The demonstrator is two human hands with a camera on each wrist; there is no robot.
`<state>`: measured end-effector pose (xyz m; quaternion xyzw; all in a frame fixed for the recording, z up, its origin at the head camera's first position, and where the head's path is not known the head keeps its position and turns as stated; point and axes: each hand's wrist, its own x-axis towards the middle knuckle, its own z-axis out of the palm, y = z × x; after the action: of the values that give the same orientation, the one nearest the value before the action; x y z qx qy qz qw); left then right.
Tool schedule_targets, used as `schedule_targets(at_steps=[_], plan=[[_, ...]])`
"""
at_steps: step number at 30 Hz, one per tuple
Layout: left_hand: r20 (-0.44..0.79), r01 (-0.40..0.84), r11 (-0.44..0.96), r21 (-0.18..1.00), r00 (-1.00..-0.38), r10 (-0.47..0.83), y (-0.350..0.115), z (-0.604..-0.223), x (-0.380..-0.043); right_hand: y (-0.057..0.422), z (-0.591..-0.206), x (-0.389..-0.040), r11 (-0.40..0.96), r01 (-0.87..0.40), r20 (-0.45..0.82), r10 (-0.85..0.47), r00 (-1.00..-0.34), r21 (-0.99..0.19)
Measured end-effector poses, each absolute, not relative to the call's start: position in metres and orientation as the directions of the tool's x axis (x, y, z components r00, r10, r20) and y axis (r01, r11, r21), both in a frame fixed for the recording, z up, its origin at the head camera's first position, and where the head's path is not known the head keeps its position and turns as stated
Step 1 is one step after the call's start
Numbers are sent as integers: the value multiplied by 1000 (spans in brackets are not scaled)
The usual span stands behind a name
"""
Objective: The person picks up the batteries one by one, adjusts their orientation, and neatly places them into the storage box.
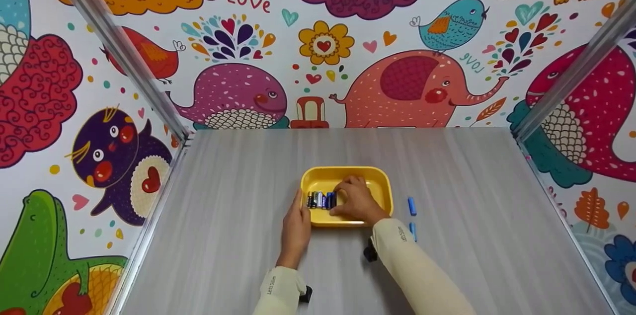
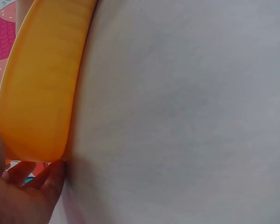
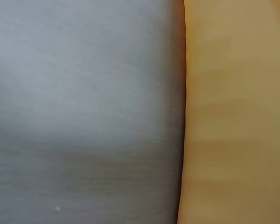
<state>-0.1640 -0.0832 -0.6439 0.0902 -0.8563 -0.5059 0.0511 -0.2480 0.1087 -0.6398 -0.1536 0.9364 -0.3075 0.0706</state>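
A yellow tray [image 1: 382,191] lies on the table, with a row of several batteries [image 1: 319,199] side by side in its left half. My left hand [image 1: 296,225] holds the tray's left end; in the left wrist view its fingers [image 2: 53,184] touch the lower edge of the tray's wall [image 2: 42,93]. Inside the tray, my right hand [image 1: 357,200] pinches a dark battery at the right end of the row, its finger and thumb at the two ends. The right wrist view has only the tray's side [image 3: 233,116] and the tabletop, not the hand.
Right of the tray, a blue battery [image 1: 412,205] lies on the grey table [image 1: 238,196]. A second blue battery [image 1: 413,230] lies nearer, partly hidden by the right sleeve [image 1: 412,260]. Patterned walls with metal corner posts [image 1: 576,64] bound the table.
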Motion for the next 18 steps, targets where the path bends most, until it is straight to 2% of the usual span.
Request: schedule_targets(at_steps=[9,18], plan=[[3,-91,479,873,-981,-193,-84,-643,-162,112,-634,-248,767,-254,-61,-355,-933,-589],[6,-98,481,871,-978,-209,-84,-644,-164,119,-614,-248,775,-157,-137,-299,-945,-612]])
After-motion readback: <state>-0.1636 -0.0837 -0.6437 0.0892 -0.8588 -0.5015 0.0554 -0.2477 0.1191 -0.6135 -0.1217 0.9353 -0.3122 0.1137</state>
